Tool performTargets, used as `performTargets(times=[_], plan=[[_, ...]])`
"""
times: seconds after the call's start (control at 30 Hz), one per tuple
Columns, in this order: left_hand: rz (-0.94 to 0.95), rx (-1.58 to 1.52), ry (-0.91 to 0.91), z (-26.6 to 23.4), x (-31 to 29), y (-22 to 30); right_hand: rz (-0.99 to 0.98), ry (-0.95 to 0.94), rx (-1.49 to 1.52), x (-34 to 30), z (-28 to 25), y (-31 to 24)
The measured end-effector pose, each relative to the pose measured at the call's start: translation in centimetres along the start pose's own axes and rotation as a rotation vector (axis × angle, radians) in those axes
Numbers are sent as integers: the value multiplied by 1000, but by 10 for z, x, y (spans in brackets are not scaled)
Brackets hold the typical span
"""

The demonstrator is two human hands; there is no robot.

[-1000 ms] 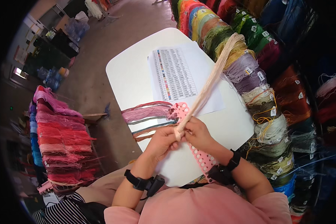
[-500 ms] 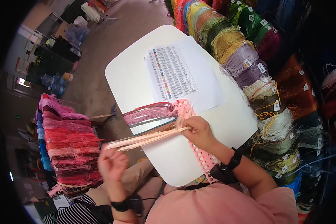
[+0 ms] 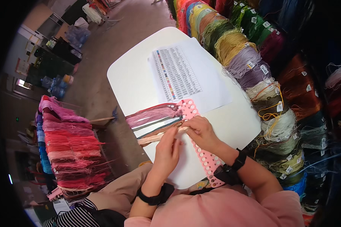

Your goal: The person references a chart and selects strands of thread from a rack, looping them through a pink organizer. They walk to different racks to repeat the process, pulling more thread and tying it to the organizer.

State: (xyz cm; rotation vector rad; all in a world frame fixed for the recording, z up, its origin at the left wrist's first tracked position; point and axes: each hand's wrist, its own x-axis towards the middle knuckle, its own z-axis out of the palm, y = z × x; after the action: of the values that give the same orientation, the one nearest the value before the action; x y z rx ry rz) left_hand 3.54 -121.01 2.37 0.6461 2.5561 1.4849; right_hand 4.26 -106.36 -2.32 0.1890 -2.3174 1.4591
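A pink perforated thread card [image 3: 207,160] lies slantwise across the near part of the white table, with several skeins tied along its left edge. My right hand [image 3: 204,133] is closed over this edge, its thumb and fingers pinching the looped end of a pale peach thread skein [image 3: 150,139]. Close beside it, my left hand [image 3: 166,151] has bent fingers, their tips meeting the same skein near the card. The exact pinch is partly hidden. Above the hands, mauve thread [image 3: 153,116], dark teal thread [image 3: 162,126] and brown thread [image 3: 157,134] trail left off the card.
A printed chart [image 3: 178,73] with a coloured column lies on the white table [image 3: 129,68]. Tagged thread hanks [image 3: 250,70] crowd a rack along the right. Red and pink hanks [image 3: 70,142] hang at the left. Large clear bottles [image 3: 57,85] stand on the floor beyond.
My left hand has moved right and up from the skein's far end to the card beside my right hand. The pale peach skein, stretched out before, now hangs leftward with the others.
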Motion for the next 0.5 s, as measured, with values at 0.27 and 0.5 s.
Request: performTargets(times=[0.27,0.5], plan=[[-196,91,-190,18,20,-6,174,-24,200,-5,-9,1],[-309,88,-317,-5,26,-35,282,9,39,-8,-5,2]])
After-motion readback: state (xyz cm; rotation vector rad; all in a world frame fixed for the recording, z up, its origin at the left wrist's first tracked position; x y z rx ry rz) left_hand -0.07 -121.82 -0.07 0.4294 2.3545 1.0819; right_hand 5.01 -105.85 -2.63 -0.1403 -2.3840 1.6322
